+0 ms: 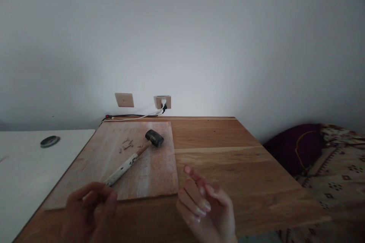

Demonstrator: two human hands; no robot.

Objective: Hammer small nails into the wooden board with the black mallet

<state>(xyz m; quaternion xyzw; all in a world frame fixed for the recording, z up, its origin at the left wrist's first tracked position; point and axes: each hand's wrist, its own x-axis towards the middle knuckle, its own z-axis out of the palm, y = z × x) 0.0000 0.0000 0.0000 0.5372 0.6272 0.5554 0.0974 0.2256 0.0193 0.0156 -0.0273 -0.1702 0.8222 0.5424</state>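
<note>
A mallet (134,157) with a black head and a worn white handle lies diagonally on a thin wooden board (154,174). Several small nails (127,145) are scattered on the board just left of the mallet's head. My left hand (89,210) hovers at the board's near edge, close to the end of the handle, with its fingers curled loosely and nothing visible in them. My right hand (205,207) is raised palm-up over the wooden table (242,167) to the right of the board, fingers loosely bent and apart, holding nothing.
A white surface (25,171) adjoins the table on the left and carries a dark round object (49,141). Wall sockets (162,102) with plugged cables sit behind the table. A patterned cloth and a dark cushion (296,144) lie to the right.
</note>
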